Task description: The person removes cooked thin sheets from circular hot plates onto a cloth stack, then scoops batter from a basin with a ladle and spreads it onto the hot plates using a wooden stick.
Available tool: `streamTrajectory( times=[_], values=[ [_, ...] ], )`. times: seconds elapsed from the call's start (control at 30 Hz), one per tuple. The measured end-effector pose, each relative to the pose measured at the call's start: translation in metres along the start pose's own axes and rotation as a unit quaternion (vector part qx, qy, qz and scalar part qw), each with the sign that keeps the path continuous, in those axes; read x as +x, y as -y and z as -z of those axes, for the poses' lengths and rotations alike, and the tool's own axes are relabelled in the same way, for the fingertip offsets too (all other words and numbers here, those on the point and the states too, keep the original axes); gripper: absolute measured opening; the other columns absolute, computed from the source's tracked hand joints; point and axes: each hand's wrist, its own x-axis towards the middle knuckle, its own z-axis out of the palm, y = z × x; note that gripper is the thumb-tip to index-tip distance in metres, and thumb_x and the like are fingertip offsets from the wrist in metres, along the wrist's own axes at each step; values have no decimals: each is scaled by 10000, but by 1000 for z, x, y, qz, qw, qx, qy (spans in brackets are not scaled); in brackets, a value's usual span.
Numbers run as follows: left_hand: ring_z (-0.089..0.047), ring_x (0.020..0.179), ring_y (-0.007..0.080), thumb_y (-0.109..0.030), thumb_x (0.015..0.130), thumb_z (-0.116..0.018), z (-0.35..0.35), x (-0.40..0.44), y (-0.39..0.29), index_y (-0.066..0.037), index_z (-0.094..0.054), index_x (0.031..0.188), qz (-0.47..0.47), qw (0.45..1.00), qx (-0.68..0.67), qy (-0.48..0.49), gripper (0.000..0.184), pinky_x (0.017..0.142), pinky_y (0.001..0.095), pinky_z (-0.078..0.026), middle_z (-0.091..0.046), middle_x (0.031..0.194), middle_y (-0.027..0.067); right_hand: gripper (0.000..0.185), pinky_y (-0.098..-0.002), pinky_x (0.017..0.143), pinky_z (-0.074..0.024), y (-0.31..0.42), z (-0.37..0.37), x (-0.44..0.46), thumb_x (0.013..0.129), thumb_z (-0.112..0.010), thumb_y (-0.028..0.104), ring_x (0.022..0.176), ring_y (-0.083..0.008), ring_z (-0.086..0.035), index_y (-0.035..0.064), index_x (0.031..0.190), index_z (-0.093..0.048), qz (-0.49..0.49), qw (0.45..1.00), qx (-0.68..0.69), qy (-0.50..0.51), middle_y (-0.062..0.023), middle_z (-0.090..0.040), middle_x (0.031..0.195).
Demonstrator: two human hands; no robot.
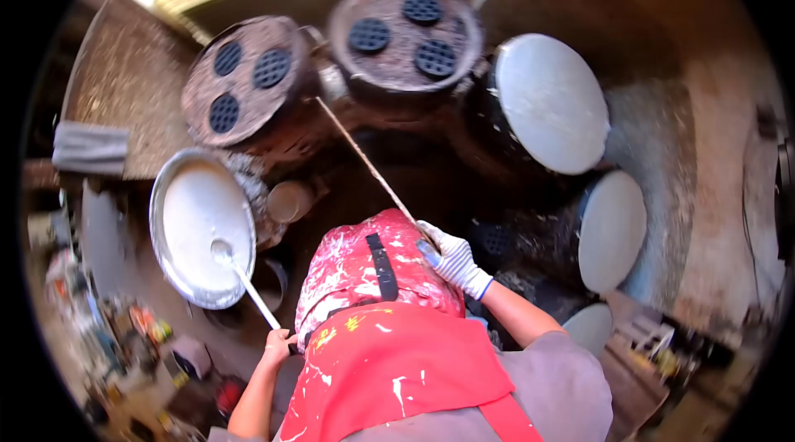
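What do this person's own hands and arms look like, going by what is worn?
The right hand wears a white glove with greyish-blue stripes and blue edging at the wrist; the left hand is ungloved. A short greyish sleeve covers the right upper arm, leaving the forearm bare.

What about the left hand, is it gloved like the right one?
No, the left hand is bare, while the right hand wears a striped glove.
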Motion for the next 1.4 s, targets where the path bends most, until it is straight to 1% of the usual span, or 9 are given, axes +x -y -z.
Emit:
streamTrajectory(
  times=[0.17, 0.23, 0.4, 0.7, 0.8, 0.83, 0.97, 1.2, 1.4],
  values=[
    [-600, 596, 259, -178, 768, -556, 42, 18, -98, -38, -593, 788, -221, 895, 364, -133, 145, 565, 381, -444, -584, 581, 108, 436, -281, 803, -466, 14, 7, -26, 831, -575, 286, 968, -253, -593, 33, 1179, -504, -72, 994, 45, -63, -171, -598, 1043],
    [-591, 571, 250, -176, 776, -544, 72, 54, -115, -42, -595, 770, -203, 928, 281, -136, 143, 552, 370, -436, -588, 595, 108, 453, -324, 704, -489, 19, -4, -32, 823, -566, 331, 868, -314, -598, 68, 1187, -504, -58, 984, 59, -156, -193, -598, 964],
    [-567, 605, 246, -203, 791, -551, 52, 66, -219, -17, -564, 794, -341, 901, 260, -70, 186, 580, 352, -421, -570, 629, 125, 218, -193, 428, -405, 59, -19, -60, 881, -525, 229, 466, -40, -487, 57, 1000, -587, -240, 891, 342, -180, 4, -557, 602],
    [-570, 893, 132, -231, 905, -476, -134, 2, -324, 9, -453, 1202, -252, 852, -148, 433, 383, 787, 270, -457, -598, 1003, 88, 200, -186, 442, -431, 95, -42, -49, 906, -478, 215, 516, -94, -555, 39, 942, -567, -135, 792, 573, -161, -47, -583, 678],
    [-575, 922, 191, -231, 908, -457, -155, 13, -332, 13, -433, 1214, -231, 812, -163, 510, 392, 835, 327, -458, -583, 1029, 126, 125, -234, 600, -417, 58, -54, -36, 893, -472, 112, 689, -111, -529, 52, 950, -566, -124, 841, 480, -218, -20, -554, 790],
    [-577, 923, 194, -205, 907, -459, -158, 11, -342, 18, -445, 1202, -208, 810, -166, 523, 370, 833, 322, -460, -588, 1015, 125, 116, -186, 393, -359, 52, -55, -27, 888, -502, 145, 459, -73, -485, 50, 922, -557, -55, 817, 503, -276, -2, -527, 621],
    [-584, 875, 135, -199, 907, -463, -177, 19, -379, -8, -466, 1193, -223, 868, -126, 426, 344, 769, 268, -474, -607, 1008, 77, 144, -267, 751, -480, 31, 40, -23, 887, -458, 80, 813, -122, -586, 59, 919, -596, -110, 920, 356, -124, -30, -597, 854],
    [-593, 886, 170, -185, 903, -476, -202, 16, -443, 2, -426, 1205, -247, 900, -126, 337, 359, 793, 294, -478, -598, 968, 92, 181, -313, 707, -464, -200, 238, -5, 801, -621, 207, 738, -158, -564, 52, 891, -593, -126, 789, 119, -589, -55, -624, 819],
    [-586, 872, 170, -162, 902, -479, -236, 14, -467, 2, -424, 1213, -241, 897, -132, 347, 356, 786, 305, -476, -599, 964, 99, 480, -388, 829, -441, -252, 385, 34, 787, -580, 349, 951, -321, -567, 21, 1131, -512, -303, 821, -90, -476, -196, -581, 1050]
  ],
)
